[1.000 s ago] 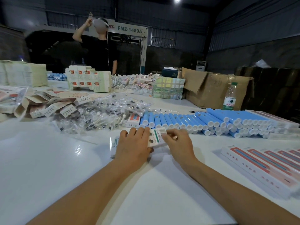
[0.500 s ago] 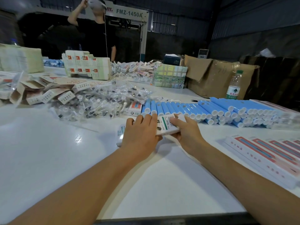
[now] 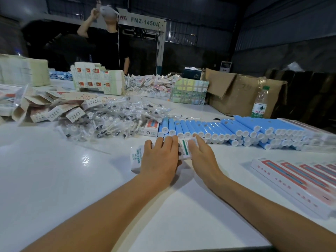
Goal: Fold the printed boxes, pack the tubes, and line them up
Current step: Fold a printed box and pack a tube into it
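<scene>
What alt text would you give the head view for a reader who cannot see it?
Two bare hands, left hand and right hand, rest on a flat printed box on a white table, just before a row of blue tubes. A pile of clear packets lies left, finished boxes right, and another person stands behind.

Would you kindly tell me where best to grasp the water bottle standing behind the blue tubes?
Probably the water bottle by its clear body above the label, from the near side: it stands upright, with the cardboard box close behind and the blue tubes in front.
</scene>
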The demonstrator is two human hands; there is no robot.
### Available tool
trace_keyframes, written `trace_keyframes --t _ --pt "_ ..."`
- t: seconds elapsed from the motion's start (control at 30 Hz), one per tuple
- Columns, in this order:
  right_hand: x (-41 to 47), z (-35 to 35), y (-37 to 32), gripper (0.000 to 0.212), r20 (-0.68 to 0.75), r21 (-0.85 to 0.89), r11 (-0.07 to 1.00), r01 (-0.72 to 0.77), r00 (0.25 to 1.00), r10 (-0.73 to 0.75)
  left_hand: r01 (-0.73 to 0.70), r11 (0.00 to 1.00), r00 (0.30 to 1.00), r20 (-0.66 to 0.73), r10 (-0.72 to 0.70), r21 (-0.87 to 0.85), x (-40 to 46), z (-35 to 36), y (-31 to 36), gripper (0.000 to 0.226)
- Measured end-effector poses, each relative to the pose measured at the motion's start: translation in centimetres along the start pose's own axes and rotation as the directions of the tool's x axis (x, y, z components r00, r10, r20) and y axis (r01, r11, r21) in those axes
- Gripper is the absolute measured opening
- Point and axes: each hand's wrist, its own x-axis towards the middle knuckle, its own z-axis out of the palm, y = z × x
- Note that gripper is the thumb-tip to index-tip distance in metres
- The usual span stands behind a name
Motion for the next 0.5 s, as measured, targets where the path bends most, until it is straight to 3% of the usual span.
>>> trace_keyframes --t 0.07,0.13,0.5 --pt "0.4 -0.4 -0.7 0.023 0.041 0.291 0.947 -0.14 0.99 0.134 0.019 1.0 1.0 -0.011 -0.019 -0.02 0.1 0.1 -0.3 0.067" --pt "0.8 -0.9 -1.1 0.027 0.098 0.467 0.849 -0.246 0.969 0.227 0.035 0.999 0.999 -0.023 -0.036 -0.03 0.1 0.1 -0.7 0.069" --pt "0.9 -1.2 -1.5 0.019 0.099 0.493 0.822 -0.283 0.958 0.27 0.007 1.0 1.0 -0.021 -0.007 -0.01 0.1 0.0 -1.1 0.073"
